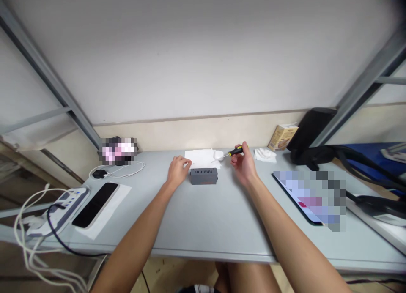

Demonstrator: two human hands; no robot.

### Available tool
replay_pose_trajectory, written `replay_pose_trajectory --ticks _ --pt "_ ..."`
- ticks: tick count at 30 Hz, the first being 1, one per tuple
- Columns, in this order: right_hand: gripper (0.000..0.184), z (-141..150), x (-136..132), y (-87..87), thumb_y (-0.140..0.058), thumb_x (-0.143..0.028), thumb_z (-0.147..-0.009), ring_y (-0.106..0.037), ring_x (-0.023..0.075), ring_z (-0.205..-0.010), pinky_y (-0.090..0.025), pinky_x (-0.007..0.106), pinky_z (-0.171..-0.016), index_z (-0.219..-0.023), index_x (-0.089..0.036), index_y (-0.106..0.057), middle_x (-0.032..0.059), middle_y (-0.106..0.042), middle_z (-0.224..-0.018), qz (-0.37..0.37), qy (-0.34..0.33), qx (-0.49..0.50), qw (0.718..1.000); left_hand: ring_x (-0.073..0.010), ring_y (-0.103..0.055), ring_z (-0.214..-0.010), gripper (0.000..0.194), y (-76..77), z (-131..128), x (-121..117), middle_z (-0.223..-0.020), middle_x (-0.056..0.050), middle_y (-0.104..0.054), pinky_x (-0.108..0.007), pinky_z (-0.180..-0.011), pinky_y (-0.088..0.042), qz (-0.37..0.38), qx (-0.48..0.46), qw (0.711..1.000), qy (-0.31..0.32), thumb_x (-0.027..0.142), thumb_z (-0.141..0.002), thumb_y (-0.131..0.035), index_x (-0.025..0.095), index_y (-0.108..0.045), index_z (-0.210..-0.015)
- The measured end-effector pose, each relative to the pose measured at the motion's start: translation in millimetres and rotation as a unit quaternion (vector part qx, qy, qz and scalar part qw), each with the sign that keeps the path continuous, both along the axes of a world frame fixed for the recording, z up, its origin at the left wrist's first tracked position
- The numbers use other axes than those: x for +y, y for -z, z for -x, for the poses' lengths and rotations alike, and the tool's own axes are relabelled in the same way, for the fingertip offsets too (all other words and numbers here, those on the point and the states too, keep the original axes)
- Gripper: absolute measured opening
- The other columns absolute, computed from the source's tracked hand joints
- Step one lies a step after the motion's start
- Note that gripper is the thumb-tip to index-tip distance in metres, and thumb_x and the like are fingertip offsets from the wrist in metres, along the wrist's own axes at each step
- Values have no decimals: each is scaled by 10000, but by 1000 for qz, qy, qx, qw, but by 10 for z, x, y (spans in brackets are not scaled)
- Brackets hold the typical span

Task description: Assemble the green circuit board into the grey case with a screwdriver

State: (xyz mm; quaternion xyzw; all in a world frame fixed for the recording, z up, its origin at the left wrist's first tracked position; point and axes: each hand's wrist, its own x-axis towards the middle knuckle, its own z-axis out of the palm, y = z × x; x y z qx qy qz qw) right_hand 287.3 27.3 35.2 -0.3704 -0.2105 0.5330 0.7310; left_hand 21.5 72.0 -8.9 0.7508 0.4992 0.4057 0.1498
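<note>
My right hand [243, 165] is closed around the black-and-yellow handle of a screwdriver [235, 151]. Its thin metal shaft points left and slightly down over a white paper [199, 157]. Beside the paper's left edge is my left hand [178, 169], thumb and fingers drawn together; whatever they may hold is too small to make out. A tiny dark speck [193, 163] shows on the paper near those fingertips. Between my hands, just in front of the paper, stands a dark grey box with vent slots [204, 177]. A small white object [218, 155] lies behind the screwdriver's shaft.
To the left are a phone [95, 205] on white paper, a power strip [65, 210] with cables, and a black charger [100, 173]. A tablet [298, 195], crumpled tissue [265, 154], carton [283, 137] and black bag [312, 128] are on the right. A wall stands behind.
</note>
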Motion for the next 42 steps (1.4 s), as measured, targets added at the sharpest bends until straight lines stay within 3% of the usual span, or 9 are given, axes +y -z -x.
replay_pose_trajectory --ticks 6,9,11,14,16,19,25,33,42 --pt "499 3 -2 3 -818 -670 -743 -369 74 -453 -319 203 -397 -843 -241 -582 -72 -446 -577 -2 -10 -12 1000 -257 -596 -976 159 41 -9 15 -953 -76 -735 -411 -929 -500 -4 78 997 6 306 -929 -687 230 -819 -977" --pt "499 -8 1 9 -812 -673 -743 -372 75 -443 -315 212 -395 -847 -243 -581 -74 -446 -570 -3 -9 -17 1000 -254 -604 -992 194 -40 -44 -23 -986 -87 -743 -429 -960 -498 -11 48 999 -4 317 -958 -643 214 -806 -967" --pt "508 -18 1 11 -819 -673 -730 -373 71 -440 -315 211 -396 -849 -241 -579 -75 -455 -568 -4 -7 -13 1000 -239 -628 -967 245 -171 -66 -88 -1005 -88 -752 -418 -952 -509 1 -24 1000 9 344 -988 -594 202 -791 -951" --pt "516 -33 1 13 -809 -686 -734 -382 73 -437 -321 210 -400 -860 -244 -574 -74 -467 -563 -4 -5 -14 1000 -218 -683 -974 340 -427 -65 -218 -1105 -91 -755 -365 -898 -541 102 -110 980 133 450 -1020 -543 204 -766 -1090" --pt "512 -42 1 17 -807 -684 -738 -384 72 -435 -323 209 -400 -862 -245 -574 -73 -476 -566 -5 -4 -11 1000 -226 -695 -1053 354 -566 -51 -298 -1161 -84 -745 -349 -917 -551 180 -75 947 256 462 -972 -631 245 -732 -1233" --pt "502 -54 3 27 -826 -662 -727 -390 65 -437 -327 199 -399 -860 -242 -587 -73 -484 -574 -8 -3 0 1000 -243 -700 -1078 368 -640 -59 -368 -1194 -86 -739 -353 -921 -563 207 -36 922 326 386 -862 -773 245 -737 -1201" --pt "506 -71 15 53 -829 -664 -727 -384 58 -433 -336 174 -396 -865 -240 -590 -80 -486 -562 -5 -2 8 1000 -234 -714 -985 302 -482 -175 -379 -1131 -78 -752 -350 -848 -571 196 -75 944 254 396 -879 -741 210 -729 -1117" --pt "503 -92 34 73 -828 -655 -728 -386 52 -432 -342 168 -398 -869 -235 -590 -75 -509 -577 4 6 9 1000 -259 -668 -1095 279 -269 -247 -365 -1166 -70 -766 -400 -981 -530 136 10 966 218 404 -1006 -564 222 -749 -1108" --pt "518 -74 28 46 -810 -679 -725 -369 67 -441 -307 187 -397 -845 -235 -572 -82 -444 -558 -5 19 -29 999 -255 -628 -1106 295 -262 -279 -403 -1118 -83 -744 -399 -1023 -502 97 74 973 198 361 -1044 -519 220 -754 -1153"
